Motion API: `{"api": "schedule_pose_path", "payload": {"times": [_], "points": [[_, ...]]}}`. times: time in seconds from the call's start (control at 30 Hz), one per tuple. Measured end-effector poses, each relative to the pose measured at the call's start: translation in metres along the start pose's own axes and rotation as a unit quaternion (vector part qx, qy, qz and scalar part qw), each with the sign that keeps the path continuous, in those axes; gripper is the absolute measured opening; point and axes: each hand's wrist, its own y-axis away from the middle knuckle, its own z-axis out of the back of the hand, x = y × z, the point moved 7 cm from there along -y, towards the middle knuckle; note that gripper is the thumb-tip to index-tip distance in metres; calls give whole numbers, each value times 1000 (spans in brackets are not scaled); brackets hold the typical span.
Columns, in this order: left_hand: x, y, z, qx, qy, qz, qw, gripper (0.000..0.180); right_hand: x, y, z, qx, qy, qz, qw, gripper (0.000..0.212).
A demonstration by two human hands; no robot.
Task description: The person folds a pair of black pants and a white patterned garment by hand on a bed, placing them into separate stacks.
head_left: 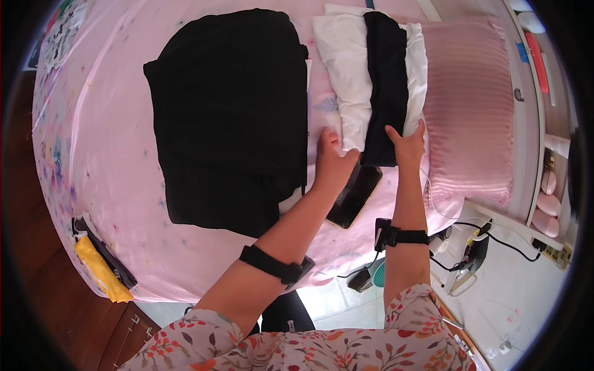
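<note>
- Reaching up the head view, both hands meet the lower end of a folded black garment lying on white clothes, right of the upper centre.
- Right hand: thumb and finger spread wide, thumb on the black garment, finger at the white clothes' right edge.
- Left hand: fingers curled, thumb by the white clothes' lower edge; whether it grips them I cannot tell.
- Dark phone just below the black garment, near the frame's centre.
- Large black cloth spread across the upper left-centre of the pink bed.
- Pink pillow at upper right, beside the white clothes.
</note>
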Motion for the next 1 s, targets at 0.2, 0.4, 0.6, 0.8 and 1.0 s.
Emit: {"api": "schedule_pose_path", "payload": {"times": [0.2,0.4,0.6,0.8,1.0], "points": [[-32,-4,-15,41,177,47,982,68,54,25,5,165,-344,-56,923,58],[-57,21,4,137,352,134,916,60,87,95,42,266,-598,-147,741,60],[-99,87,66,209,298,88,927,60,87,173,79,230,-598,-112,760,70],[-127,151,128,191,177,-5,966,69,84,235,132,147,-543,-52,825,77],[-156,227,232,206,200,-35,957,76,118,305,156,225,-523,72,819,86]]}}
